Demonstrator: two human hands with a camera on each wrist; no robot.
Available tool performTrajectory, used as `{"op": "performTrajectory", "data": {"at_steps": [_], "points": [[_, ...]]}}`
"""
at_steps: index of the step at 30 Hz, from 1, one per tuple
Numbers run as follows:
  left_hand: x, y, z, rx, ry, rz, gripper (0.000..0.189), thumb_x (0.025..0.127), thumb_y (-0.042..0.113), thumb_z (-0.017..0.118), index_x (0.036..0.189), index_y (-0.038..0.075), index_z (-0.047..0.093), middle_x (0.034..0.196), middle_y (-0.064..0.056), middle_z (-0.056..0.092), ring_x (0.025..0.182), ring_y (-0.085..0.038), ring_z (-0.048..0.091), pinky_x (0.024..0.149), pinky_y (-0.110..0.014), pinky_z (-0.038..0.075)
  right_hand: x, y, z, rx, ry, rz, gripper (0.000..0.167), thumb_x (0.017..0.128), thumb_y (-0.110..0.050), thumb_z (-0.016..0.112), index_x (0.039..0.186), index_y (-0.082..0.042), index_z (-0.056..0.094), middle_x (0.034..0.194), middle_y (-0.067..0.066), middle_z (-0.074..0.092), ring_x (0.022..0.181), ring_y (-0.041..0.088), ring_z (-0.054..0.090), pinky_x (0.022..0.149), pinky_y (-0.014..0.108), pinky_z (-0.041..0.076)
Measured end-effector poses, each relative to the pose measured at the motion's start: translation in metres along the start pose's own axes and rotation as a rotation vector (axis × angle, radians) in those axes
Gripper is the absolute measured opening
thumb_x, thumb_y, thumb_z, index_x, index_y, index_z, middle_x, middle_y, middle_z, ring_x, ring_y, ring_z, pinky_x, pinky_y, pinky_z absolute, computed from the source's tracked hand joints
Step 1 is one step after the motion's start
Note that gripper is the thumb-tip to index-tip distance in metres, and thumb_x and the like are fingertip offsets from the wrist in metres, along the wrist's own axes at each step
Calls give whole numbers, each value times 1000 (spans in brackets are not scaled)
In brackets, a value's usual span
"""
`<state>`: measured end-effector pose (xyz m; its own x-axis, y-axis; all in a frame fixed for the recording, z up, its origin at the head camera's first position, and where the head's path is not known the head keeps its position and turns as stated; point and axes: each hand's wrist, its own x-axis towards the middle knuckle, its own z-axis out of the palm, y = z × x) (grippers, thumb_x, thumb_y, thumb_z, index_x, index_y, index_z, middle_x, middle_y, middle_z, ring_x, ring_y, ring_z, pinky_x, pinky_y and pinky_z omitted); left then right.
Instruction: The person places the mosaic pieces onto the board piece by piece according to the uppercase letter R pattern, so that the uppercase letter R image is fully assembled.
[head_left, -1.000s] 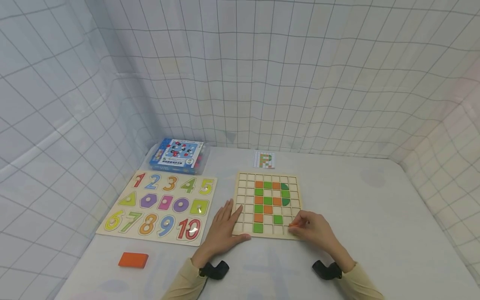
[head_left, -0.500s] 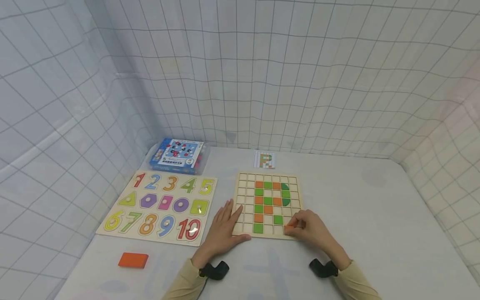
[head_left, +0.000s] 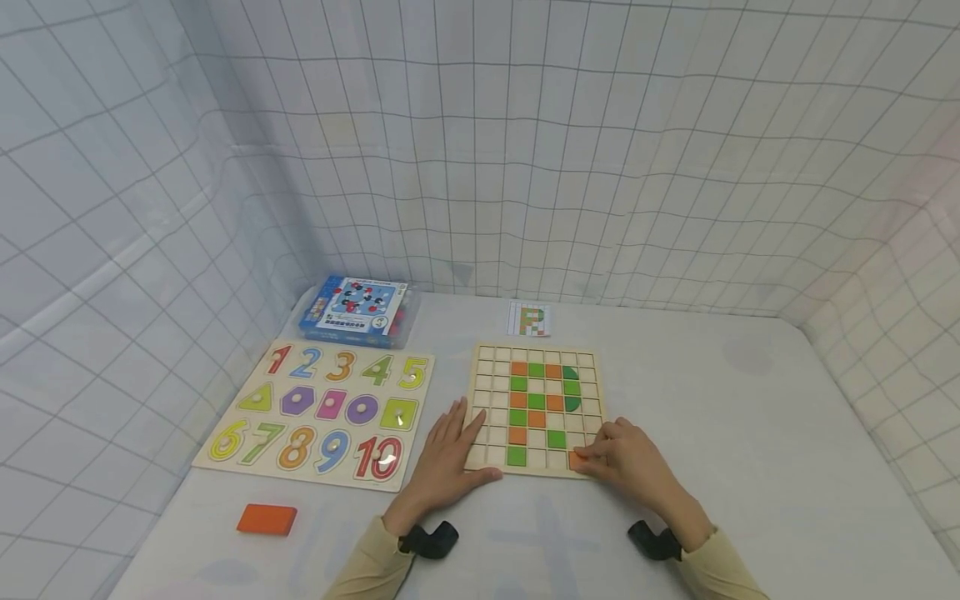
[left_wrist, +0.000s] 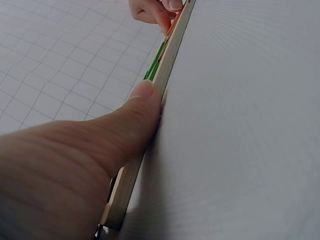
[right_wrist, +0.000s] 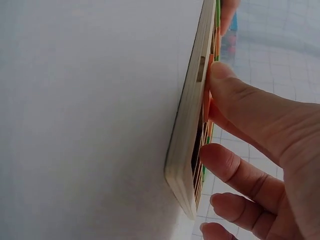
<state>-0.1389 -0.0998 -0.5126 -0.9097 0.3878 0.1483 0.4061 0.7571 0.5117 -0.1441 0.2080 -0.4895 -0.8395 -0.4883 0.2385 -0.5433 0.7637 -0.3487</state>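
Note:
A wooden grid board (head_left: 495,440) lies on the table with green and orange tiles set in its cells, including two dark green rounded ones at the right. My left hand (head_left: 444,467) rests flat on the board's left edge, its thumb along the near edge. At the near right corner area, my right hand (head_left: 630,462) holds an orange square tile (head_left: 576,461) between thumb and index finger, low in a near-row cell. In the right wrist view the thumb is against the orange tile (right_wrist: 208,75), with the other fingers loosely bent near the board's side.
A number and shape peg puzzle (head_left: 315,421) lies to the left. Behind it stands a blue boxed set (head_left: 356,308). A small pattern card (head_left: 529,319) lies beyond the board. An orange block (head_left: 267,520) is at the front left. Gridded cloth walls (head_left: 525,167) surround the table.
The right hand has brought the orange tile slightly left and down into the near-row cell, and its fingers now sit toward the tile's right side. The left hand stays put.

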Motion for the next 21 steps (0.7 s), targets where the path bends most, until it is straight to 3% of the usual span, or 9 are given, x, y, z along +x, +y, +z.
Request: {"op": "performTrajectory", "data": {"at_steps": [8,21], "points": [[1,0,1,3,-5,-5,89,80,54,68,147,6,35,154,-22,14,142,-32,7,113,-47,9,-1,2,-3,72,-33,35,26,76,-37,78,95,-19,78,78,-18,52,69,5,37,57,21,34],[1,-1,4,-17,-11,0,88,81,55,67,147,5,35,154,-21,14,143,-31,6,113,-47,8,5,10,-11,156,-153,-26,22,84,-36,72,98,-19,76,78,-20,54,70,6,40,60,22,36]]}}
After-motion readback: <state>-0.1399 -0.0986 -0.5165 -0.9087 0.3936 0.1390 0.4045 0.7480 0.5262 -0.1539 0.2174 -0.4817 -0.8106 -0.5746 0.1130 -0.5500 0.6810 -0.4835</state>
